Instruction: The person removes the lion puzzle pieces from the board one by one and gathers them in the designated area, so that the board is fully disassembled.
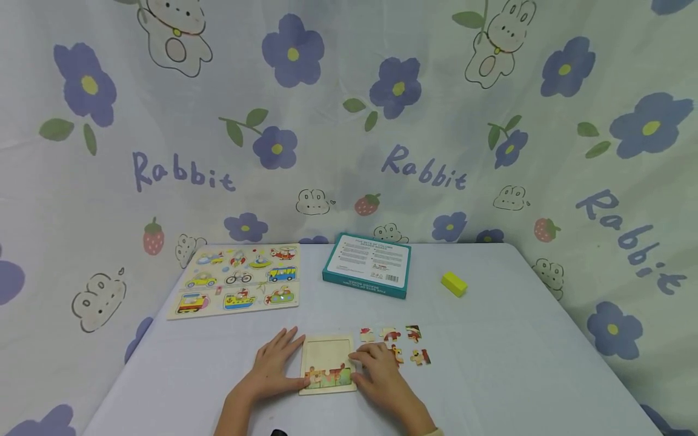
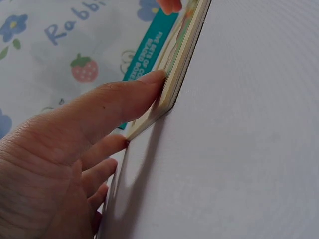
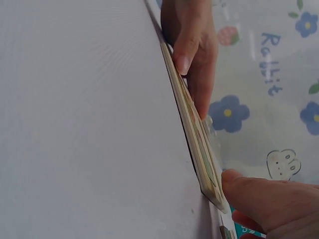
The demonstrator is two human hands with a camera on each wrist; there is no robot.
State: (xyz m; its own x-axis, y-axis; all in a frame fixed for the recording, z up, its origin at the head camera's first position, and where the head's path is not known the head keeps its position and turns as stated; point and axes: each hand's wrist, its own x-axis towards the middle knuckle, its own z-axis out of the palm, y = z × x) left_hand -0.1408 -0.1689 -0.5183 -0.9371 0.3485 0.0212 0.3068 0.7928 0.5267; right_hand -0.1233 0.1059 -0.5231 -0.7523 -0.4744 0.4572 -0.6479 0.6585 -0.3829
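Note:
A small square wooden puzzle tray (image 1: 329, 337) lies on the table between the hands. Joined jigsaw pieces (image 1: 329, 378) fill its near strip; bare wood shows behind them. My left hand (image 1: 267, 369) rests along the left side, its fingers extended and its thumb (image 2: 144, 87) on the rim near the front corner. By the right edge is my right hand (image 1: 383, 376), slightly bent, its thumb (image 3: 239, 186) at the tray's near right corner. No piece is visible between its fingers. Several loose jigsaw pieces (image 1: 413, 333) lie beyond and right of that hand, one partly covered by it.
A wooden board with vehicle pictures (image 1: 237, 281) lies at the back left. The teal and white box (image 1: 368, 263) sits at the back middle, and a yellow block (image 1: 454, 284) is to its right. A small black object (image 1: 279, 432) shows at the front edge.

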